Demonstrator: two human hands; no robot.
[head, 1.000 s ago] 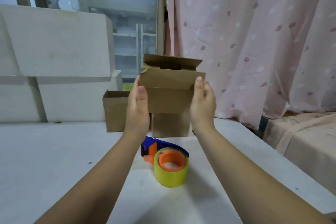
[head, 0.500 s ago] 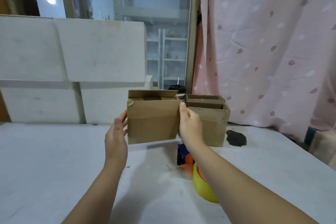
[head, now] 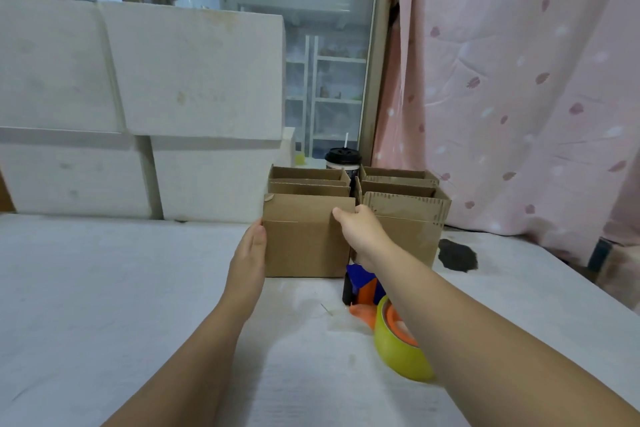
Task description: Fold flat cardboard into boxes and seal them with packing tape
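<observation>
Box: open-topped, upright, apparently set down on the surface against a rear box and just beside a right box; judged to be lined up with finished ones
Left grip: open, laid flat on the left wall to steady it
Right grip: closed on the top right corner, thumb in front, fingers hidden
Tape dispenser: kept near, under the right forearm

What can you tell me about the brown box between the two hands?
The box is plain brown cardboard, upright and open on top, with a fold line across its front. It seems to stand on the white table, front left among similar boxes. The left hand lies flat against its left side; the right hand grips its right edge, thumb on the front.
</observation>
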